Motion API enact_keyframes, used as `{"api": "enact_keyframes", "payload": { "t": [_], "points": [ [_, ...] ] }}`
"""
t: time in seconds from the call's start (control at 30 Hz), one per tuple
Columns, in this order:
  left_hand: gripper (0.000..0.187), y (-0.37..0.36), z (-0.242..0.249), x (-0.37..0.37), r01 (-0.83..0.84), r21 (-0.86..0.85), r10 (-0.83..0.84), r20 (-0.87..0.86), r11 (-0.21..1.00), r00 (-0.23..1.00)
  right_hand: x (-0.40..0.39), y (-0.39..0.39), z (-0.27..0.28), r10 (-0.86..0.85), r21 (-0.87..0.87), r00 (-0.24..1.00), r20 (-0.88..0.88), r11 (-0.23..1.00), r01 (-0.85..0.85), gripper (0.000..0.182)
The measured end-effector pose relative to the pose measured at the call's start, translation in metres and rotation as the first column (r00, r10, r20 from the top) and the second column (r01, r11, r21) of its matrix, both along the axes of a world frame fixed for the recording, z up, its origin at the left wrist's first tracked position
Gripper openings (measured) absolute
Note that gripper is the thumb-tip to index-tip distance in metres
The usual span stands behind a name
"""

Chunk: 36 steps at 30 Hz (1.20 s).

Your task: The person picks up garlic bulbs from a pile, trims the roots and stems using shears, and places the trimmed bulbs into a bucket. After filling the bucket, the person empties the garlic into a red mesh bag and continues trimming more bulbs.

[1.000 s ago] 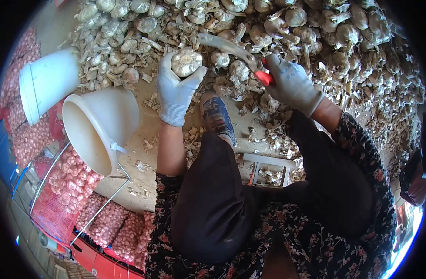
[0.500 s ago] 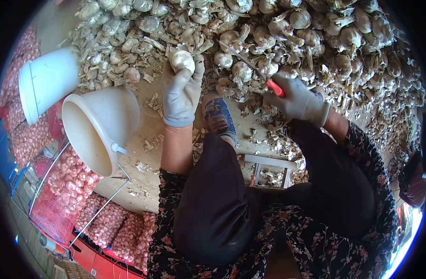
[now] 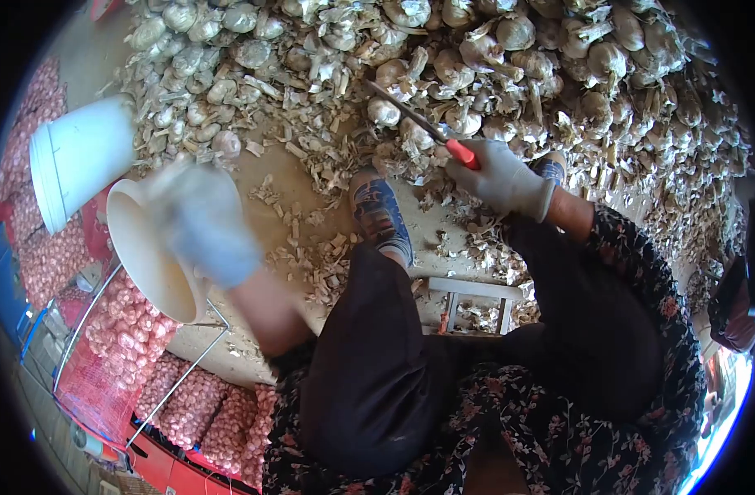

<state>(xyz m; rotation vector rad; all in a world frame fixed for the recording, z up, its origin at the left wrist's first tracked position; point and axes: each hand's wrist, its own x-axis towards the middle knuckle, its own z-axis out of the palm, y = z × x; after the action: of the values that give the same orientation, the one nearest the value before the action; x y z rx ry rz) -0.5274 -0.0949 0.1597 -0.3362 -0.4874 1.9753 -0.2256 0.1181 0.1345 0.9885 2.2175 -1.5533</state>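
Note:
My left hand (image 3: 202, 219), in a pale work glove, is smeared by motion at the mouth of a white bucket (image 3: 229, 198) tipped on its side. Its fingers are too blurred to make out, and no garlic bulb can be told in them. My gloved right hand (image 3: 503, 177) is closed around a knife (image 3: 423, 122) by its red handle. The blade points up and left, over the lower edge of a big heap of dry garlic bulbs (image 3: 517, 70) with stalks.
Another white bucket (image 3: 84, 157) lies at the left. Below it a red mesh bag (image 3: 105, 388) of garlic hangs on a wire frame (image 3: 192, 363), with several filled bags (image 3: 175, 396) behind. Dry trimmings (image 3: 328, 256) litter the floor around my shoe (image 3: 381, 206). A metal stool (image 3: 476, 289) stands between my legs.
My left hand has swung down and left from the heap to the bucket's mouth; the garlic bulb it held up is no longer visible. My right hand with the knife has shifted slightly left.

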Motion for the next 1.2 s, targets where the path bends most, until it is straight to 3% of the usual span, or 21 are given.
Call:
{"api": "enact_keyframes", "payload": {
  "t": [0.03, 0.07, 0.1, 0.13, 0.17, 0.2, 0.27, 0.3, 0.33, 0.37, 0.4, 0.43, 0.53, 0.6, 0.67, 0.8, 0.87, 0.93, 1.03, 1.1, 1.2],
  "points": [
    [0.012, -0.035, 0.013, -0.036, -0.014, 0.367, -0.150, 0.413, 0.930, 0.898, 0.011, 0.005, -0.002, 0.029, -0.010, 0.999, 0.038, 1.000, -0.029, 0.033],
    [0.023, -0.057, 0.045, -0.065, -0.220, 0.776, -0.368, 0.502, 0.591, 0.783, 0.018, 0.011, -0.003, 0.061, -0.015, 0.996, 0.069, 0.998, -0.060, 0.031],
    [0.037, -0.070, 0.073, -0.087, -0.472, 0.877, -0.601, 0.427, 0.092, 0.676, 0.023, 0.016, -0.003, 0.059, -0.010, 0.996, 0.065, 0.998, -0.058, 0.031],
    [0.051, -0.071, 0.086, -0.094, -0.684, 0.628, -0.758, 0.222, -0.370, 0.613, 0.029, 0.017, -0.003, 0.061, 0.032, 0.991, 0.117, 0.997, -0.066, 0.033],
    [0.051, -0.068, 0.076, -0.092, -0.690, 0.627, -0.763, 0.226, -0.363, 0.606, 0.035, 0.016, -0.003, 0.060, 0.069, 0.984, 0.171, 0.995, -0.073, 0.036],
    [0.047, -0.060, 0.057, -0.084, -0.603, 0.779, -0.831, 0.217, -0.169, 0.513, 0.040, 0.015, -0.003, 0.054, 0.108, 0.973, 0.225, 0.991, -0.080, 0.039],
    [0.053, -0.028, 0.009, -0.067, -0.844, 0.534, -0.958, 0.215, -0.048, 0.190, 0.044, 0.014, -0.003, 0.047, 0.145, 0.954, 0.294, 0.985, -0.094, 0.043],
    [0.057, -0.012, -0.016, -0.059, -0.927, 0.374, -0.986, 0.161, 0.018, 0.046, 0.037, 0.016, -0.005, 0.059, 0.146, 0.932, 0.359, 0.982, -0.118, 0.045],
    [0.060, 0.029, -0.031, -0.021, -0.988, 0.085, -0.991, 0.026, 0.131, -0.129, 0.029, 0.018, -0.007, 0.070, 0.145, 0.905, 0.419, 0.979, -0.142, 0.047],
    [0.063, 0.069, -0.046, 0.017, -0.941, -0.249, -0.966, -0.172, 0.231, -0.192, 0.023, 0.018, -0.016, 0.056, 0.134, 0.899, 0.434, 0.983, -0.126, 0.050],
    [0.065, 0.109, -0.061, 0.056, -0.800, -0.527, -0.943, -0.302, 0.288, -0.141, 0.016, 0.019, -0.019, 0.053, 0.141, 0.899, 0.435, 0.982, -0.126, 0.050],
    [0.078, 0.128, -0.094, 0.062, -0.769, -0.510, -0.921, -0.160, 0.385, -0.355, 0.011, 0.020, -0.021, 0.054, 0.182, 0.904, 0.424, 0.973, -0.144, 0.051],
    [0.083, 0.160, -0.122, 0.081, -0.675, -0.626, -0.904, -0.122, 0.390, -0.409, 0.013, 0.018, -0.034, 0.050, 0.233, 0.924, 0.380, 0.961, -0.148, 0.055],
    [0.084, 0.166, -0.129, 0.079, -0.773, -0.389, -0.841, -0.006, 0.500, -0.541, 0.010, 0.019, -0.032, 0.001, 0.280, 0.933, 0.361, 0.954, -0.109, 0.049],
    [0.082, 0.161, -0.128, 0.077, -0.739, -0.488, -0.873, -0.110, 0.464, -0.475, 0.018, 0.020, -0.034, 0.004, 0.313, 0.935, 0.355, 0.942, -0.123, 0.049],
    [0.073, 0.168, -0.093, 0.096, -0.716, -0.581, -0.850, 0.078, 0.386, -0.522, 0.016, 0.028, -0.034, 0.013, 0.307, 0.923, 0.385, 0.941, -0.141, 0.050],
    [0.067, 0.174, -0.105, 0.109, -0.860, -0.342, -0.839, 0.267, 0.378, -0.475, 0.007, 0.029, -0.031, 0.032, 0.306, 0.922, 0.386, 0.938, -0.160, 0.050],
    [0.062, 0.180, -0.108, 0.104, -0.873, -0.333, -0.863, 0.242, 0.356, -0.444, -0.002, 0.033, -0.030, 0.059, 0.379, 0.933, 0.354, 0.903, -0.201, 0.052],
    [0.049, 0.175, -0.117, 0.095, -0.762, -0.520, -0.906, -0.056, 0.386, -0.420, -0.009, 0.042, -0.025, 0.127, 0.358, 0.902, 0.412, 0.888, -0.288, 0.053],
    [0.046, 0.168, -0.120, 0.092, -0.733, -0.560, -0.909, -0.093, 0.386, -0.407, -0.007, 0.041, -0.029, 0.160, 0.420, 0.905, 0.395, 0.844, -0.333, 0.052],
    [0.044, 0.161, -0.122, 0.089, -0.676, -0.629, -0.918, -0.182, 0.384, -0.352, -0.001, 0.044, -0.035, 0.221, 0.355, 0.904, 0.365, 0.865, -0.354, 0.051]
  ]
}}
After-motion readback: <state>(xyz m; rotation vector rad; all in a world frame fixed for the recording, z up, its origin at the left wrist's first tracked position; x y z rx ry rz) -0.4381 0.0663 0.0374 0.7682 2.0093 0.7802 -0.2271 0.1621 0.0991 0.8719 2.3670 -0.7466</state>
